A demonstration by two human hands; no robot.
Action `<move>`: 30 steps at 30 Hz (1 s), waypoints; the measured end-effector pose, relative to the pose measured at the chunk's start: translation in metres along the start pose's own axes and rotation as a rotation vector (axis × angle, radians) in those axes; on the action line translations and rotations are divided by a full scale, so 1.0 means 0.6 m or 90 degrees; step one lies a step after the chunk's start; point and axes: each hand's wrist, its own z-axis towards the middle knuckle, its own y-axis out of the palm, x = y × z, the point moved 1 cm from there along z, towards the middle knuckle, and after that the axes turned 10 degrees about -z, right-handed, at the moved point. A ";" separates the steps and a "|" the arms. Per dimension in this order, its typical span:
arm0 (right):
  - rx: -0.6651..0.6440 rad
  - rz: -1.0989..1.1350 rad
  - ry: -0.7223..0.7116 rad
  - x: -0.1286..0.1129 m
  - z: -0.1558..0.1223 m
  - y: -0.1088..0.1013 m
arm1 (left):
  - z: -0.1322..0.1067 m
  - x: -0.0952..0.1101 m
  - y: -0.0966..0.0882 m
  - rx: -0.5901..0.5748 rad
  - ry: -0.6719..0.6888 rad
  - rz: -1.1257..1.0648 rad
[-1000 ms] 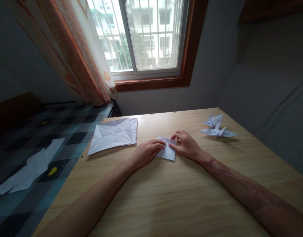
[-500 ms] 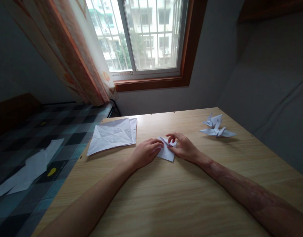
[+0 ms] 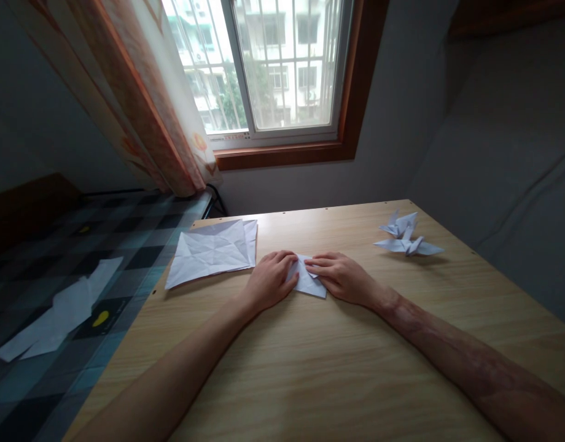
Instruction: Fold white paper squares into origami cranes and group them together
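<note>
Wooden table [image 3: 338, 368], mid-board: left hand [image 3: 268, 279] curls fingers over the left edge of the small folded paper [image 3: 311, 285]; pinch or press, cannot tell. Right hand [image 3: 340, 276] lies flat, released, on its flap. Judgement: pin firmly, match edges, crease outward with fingertips.

Left hand [image 3: 268, 279] and right hand [image 3: 340, 276] both press a small folded paper [image 3: 310, 283] flat on desk [image 3: 310, 368]. Creased sheets [image 3: 213, 252] just left of it, paper crane [image 3: 406, 239] well right.
</note>
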 end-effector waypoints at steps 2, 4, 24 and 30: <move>0.009 -0.003 -0.026 0.003 -0.002 -0.002 | 0.000 -0.002 0.002 -0.008 -0.003 0.012; 0.027 -0.005 -0.045 0.007 -0.004 -0.004 | -0.001 -0.005 0.005 -0.015 -0.002 0.027; 0.095 0.232 -0.053 0.015 -0.007 -0.006 | -0.004 -0.006 0.008 0.041 -0.031 0.066; 0.109 0.211 0.004 0.002 -0.001 0.001 | -0.002 0.004 -0.001 0.092 -0.055 0.024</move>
